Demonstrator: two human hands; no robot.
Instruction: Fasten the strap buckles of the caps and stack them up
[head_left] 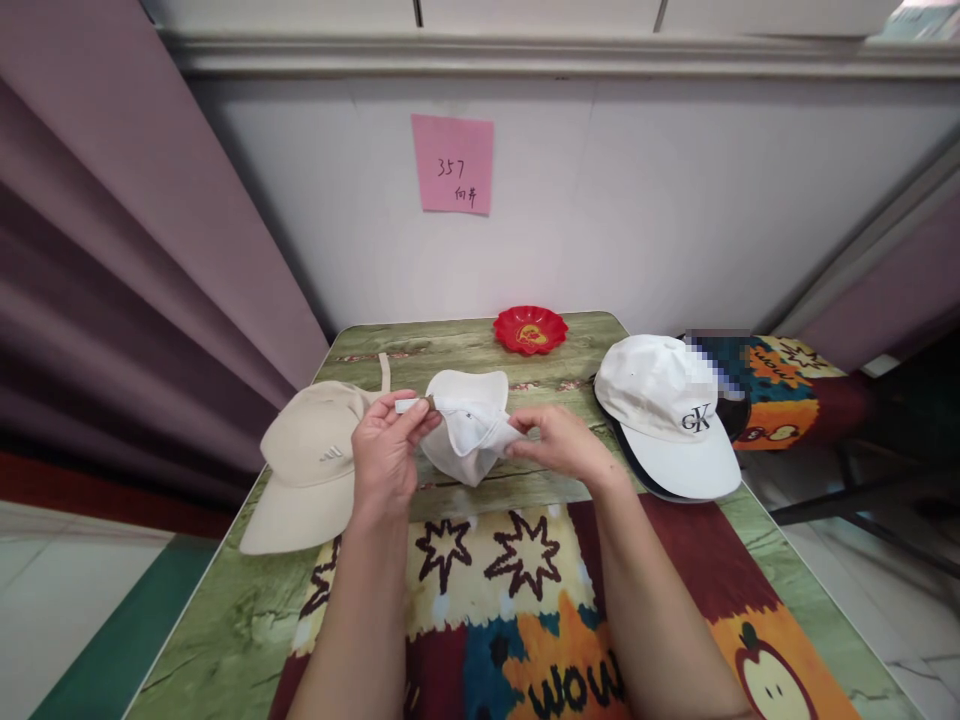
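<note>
Between my hands is a small white cap [466, 388], its brim pointing away from me and its opening partly facing me. My left hand [386, 445] pinches the white strap [406, 406] at the back of this cap, near a small brownish buckle. The fingers of my right hand [559, 442] are closed on the cap's right rear edge. Just left of my left hand lies a beige cap [311, 450] with a three-stripe logo, its own strap sticking up behind. To the right rests a white cap with a "CK" logo [664, 400], stacked over a dark cap [637, 470].
A red scalloped dish [531, 330] sits at the table's far edge, near the wall. A patterned cloth [487, 620] covers the front of the green wood-look table [217, 620]. Purple curtain [127, 230] hangs at left; a pink note [452, 165] is on the wall.
</note>
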